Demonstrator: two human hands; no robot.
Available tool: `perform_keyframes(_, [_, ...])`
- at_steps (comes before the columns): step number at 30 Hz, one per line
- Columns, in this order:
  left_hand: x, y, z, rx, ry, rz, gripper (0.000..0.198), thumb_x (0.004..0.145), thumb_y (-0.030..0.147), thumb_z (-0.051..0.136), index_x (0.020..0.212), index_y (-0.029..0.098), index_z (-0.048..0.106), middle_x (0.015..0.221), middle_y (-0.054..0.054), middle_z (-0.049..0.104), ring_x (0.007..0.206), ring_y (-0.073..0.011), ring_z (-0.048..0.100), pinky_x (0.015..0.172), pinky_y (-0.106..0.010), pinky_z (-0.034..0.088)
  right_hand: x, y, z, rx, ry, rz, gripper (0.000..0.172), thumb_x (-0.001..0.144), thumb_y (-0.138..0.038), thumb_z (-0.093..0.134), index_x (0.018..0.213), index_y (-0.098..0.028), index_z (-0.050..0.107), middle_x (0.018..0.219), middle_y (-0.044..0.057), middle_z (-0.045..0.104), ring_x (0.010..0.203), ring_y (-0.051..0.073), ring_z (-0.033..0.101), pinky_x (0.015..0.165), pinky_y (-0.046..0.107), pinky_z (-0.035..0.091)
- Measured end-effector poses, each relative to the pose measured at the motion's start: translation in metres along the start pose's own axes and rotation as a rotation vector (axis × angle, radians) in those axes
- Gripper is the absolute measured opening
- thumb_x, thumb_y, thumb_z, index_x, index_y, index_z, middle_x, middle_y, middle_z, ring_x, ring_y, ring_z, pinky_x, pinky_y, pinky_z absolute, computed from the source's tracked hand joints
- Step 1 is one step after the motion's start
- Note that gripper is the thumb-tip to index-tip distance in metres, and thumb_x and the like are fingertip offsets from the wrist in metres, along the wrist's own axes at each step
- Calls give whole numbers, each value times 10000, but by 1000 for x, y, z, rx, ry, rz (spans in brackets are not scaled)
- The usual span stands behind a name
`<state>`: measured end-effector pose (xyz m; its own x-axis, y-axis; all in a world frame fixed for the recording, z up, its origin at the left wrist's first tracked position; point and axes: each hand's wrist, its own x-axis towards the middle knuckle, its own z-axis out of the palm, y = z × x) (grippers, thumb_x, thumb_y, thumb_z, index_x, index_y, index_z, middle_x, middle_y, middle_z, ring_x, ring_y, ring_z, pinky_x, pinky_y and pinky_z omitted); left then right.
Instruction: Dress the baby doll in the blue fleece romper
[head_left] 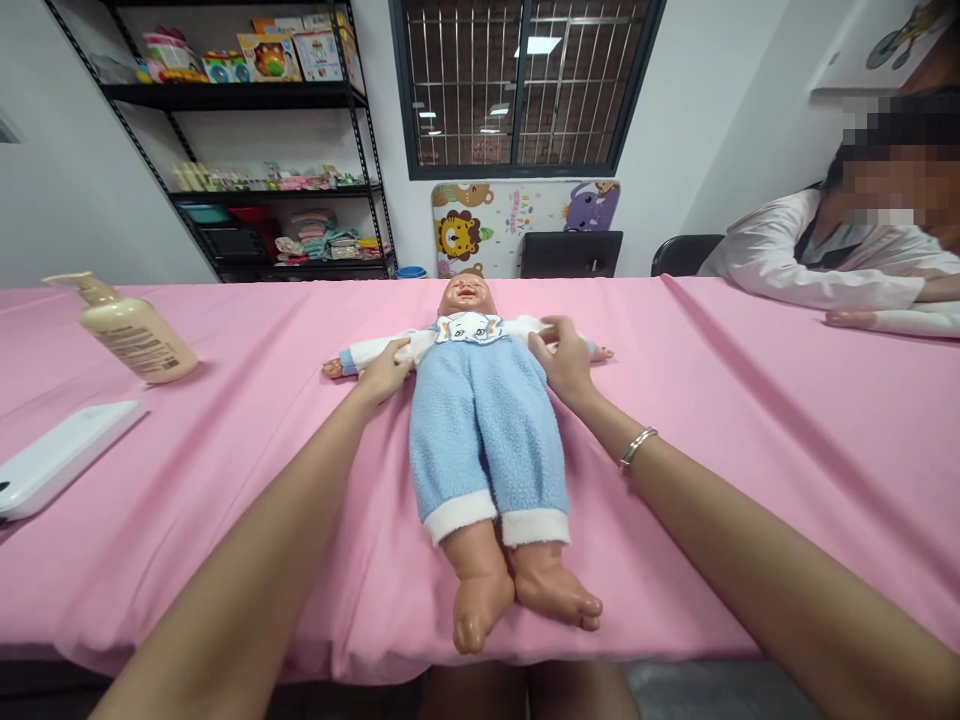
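Observation:
A baby doll (487,420) lies on its back in the middle of the pink-covered table (720,430). Its head points away from me and its bare feet towards me. It wears fuzzy light-blue trousers with white cuffs and a white top with an animal-face bib (470,328). My left hand (386,372) is closed on the white sleeve near the doll's side, at the left. On the other side my right hand (564,357) curls its thumb and fingers around the upper sleeve. Both of the doll's arms stretch out sideways.
A beige pump bottle (139,335) and a white, rounded flat object (67,455) stand at the left. A person in white (780,250) leans on the table at the right. Behind are a black shelf rack (240,95) and a dark chair (571,253).

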<state>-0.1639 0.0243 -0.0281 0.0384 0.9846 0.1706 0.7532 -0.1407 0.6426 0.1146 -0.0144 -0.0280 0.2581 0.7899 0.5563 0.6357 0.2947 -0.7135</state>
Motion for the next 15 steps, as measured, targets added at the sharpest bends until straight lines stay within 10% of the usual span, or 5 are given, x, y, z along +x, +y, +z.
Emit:
perform_keyframes(4, [-11,-9,-7,-465,-178,106,516,682,246,621,1181,176,504,878,-33,681,911,-231,649,869,-376,484,-5,-1,-7,294,-382,130,402,836,-534,521,668,-170,503,646,7,496,629,142,442,614,290,350])
perform_keyframes(9, [-19,7,-9,-492,-357,178,357,543,252,701,858,196,543,936,-42,679,939,-244,632,851,-359,494,-2,19,-31,420,-770,289,384,718,-518,725,733,-156,597,771,20,584,719,143,483,690,288,384])
perform_keyframes(15, [-17,11,-11,-456,-411,217,302,545,244,691,816,195,568,891,-35,645,892,-231,607,896,-389,464,-2,24,-33,827,-612,478,460,554,-451,878,765,-181,571,738,-21,557,723,130,513,718,279,417])
